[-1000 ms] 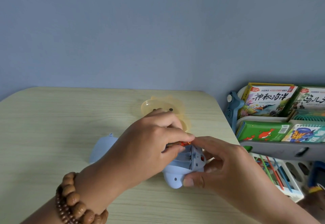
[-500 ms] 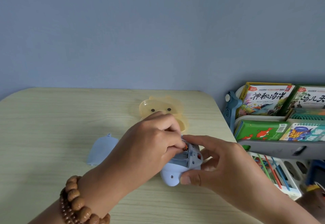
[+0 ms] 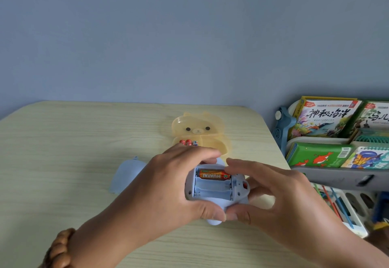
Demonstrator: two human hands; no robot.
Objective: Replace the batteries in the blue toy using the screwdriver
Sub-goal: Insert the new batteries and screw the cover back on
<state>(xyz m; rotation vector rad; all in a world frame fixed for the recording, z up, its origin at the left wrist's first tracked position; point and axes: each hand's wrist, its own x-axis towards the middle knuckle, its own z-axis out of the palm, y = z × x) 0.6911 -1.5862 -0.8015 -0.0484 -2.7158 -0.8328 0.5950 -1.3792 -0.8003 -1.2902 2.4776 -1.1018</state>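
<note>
The blue toy (image 3: 216,192) lies on its front, its battery bay open toward me. One orange battery (image 3: 213,176) sits in the far slot; the two nearer slots are bare. My left hand (image 3: 168,185) grips the toy's left side, fingers over the far edge and thumb at the near edge. My right hand (image 3: 271,196) holds the right side, index finger touching the battery's right end, thumb at the near edge. Part of the toy is hidden under both hands. No screwdriver shows.
A pale blue cover piece (image 3: 124,173) lies on the wooden table (image 3: 63,152) to the left. Behind the toy, an open yellow bear-shaped case (image 3: 212,139) holds loose batteries (image 3: 188,142). A rack of children's books (image 3: 328,133) stands past the table's right edge.
My left hand has drawn back off the bay, leaving the orange battery seated in the far slot. The bay now faces up in plain view. My view has also shifted slightly.
</note>
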